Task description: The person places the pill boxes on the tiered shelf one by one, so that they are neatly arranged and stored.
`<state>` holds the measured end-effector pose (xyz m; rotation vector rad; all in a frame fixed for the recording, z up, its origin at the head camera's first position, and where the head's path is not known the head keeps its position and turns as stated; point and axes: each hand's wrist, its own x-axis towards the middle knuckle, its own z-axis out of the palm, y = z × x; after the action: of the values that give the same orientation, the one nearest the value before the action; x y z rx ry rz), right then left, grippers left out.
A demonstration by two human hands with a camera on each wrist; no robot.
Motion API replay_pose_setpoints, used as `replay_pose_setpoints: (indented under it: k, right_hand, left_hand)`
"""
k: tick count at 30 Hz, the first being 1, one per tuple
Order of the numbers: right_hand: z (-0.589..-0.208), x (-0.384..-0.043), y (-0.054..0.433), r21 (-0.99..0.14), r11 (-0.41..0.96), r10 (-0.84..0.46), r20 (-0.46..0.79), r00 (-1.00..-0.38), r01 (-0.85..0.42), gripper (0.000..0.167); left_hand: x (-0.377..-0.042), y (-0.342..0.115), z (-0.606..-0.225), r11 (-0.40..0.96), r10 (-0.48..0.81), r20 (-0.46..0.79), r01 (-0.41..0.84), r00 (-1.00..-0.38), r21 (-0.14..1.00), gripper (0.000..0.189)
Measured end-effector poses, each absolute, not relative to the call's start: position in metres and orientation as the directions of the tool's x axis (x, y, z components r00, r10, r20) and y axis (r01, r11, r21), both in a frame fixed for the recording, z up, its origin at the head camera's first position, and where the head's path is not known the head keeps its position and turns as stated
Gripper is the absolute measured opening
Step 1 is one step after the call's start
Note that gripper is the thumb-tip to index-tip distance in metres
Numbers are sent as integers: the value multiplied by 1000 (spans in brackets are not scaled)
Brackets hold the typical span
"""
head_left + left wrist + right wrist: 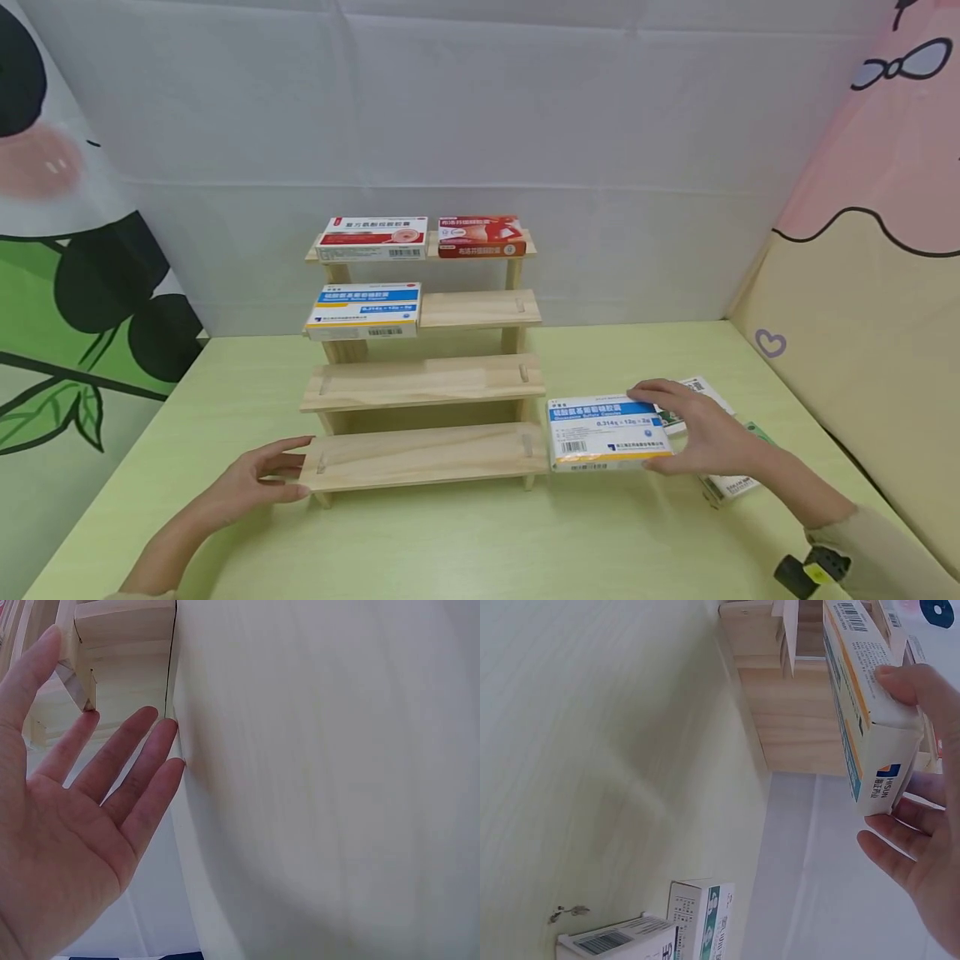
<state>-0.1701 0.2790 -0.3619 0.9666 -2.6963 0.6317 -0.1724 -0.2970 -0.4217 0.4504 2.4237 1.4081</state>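
Note:
My right hand (pixel 708 429) grips the right end of a blue and white medicine box (pixel 607 433), thumb on the near edge and fingers on the far side. In the right wrist view the box (pixel 874 712) is held above the table, beside the shelf's right end. My left hand (pixel 243 483) is at the left end of the lowest tier of a stepped wooden rack (pixel 420 458). Its fingers are loosely extended, and in the left wrist view the thumb and index fingertips seem to touch the plank's end (pixel 75 682). A similar blue and white box (pixel 365 312) lies on the rack's second tier from the top, left side.
The top tier bears a white and red box (pixel 372 239) and a red box (pixel 482 237). Behind my right hand, a green and white box (pixel 705 393) and another box (pixel 731 486) lie on the pale table (pixel 450 550). A grey-white sheet (pixel 480 117) hangs behind.

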Motion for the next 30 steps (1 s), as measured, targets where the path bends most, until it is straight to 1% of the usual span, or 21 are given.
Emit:
replay_pose_setpoints:
  k: [5,11,22,30]
  right_hand:
    - [-352,-176,272,-323,689,-567,319,-760,-649,75]
    - [-336,-182,260,-347,666,-589,297,-751,-660,76]
    - [-320,-192,246,-343,618,-615,348,-707,-707,76]
    - [-310,-202,235,-356,621,-606,347,-716,-698,76]
  left_hand:
    - [-172,-297,-421,470,420,-91,131,-903,873,66]
    - [-172,-297,-420,479,415,-94,130,-905,868,67]
    - [-172,-297,-419,472,420,-94,129,-903,872,66]
    - [-173,-297,-419,481,420,-98,130,-902,867,66]
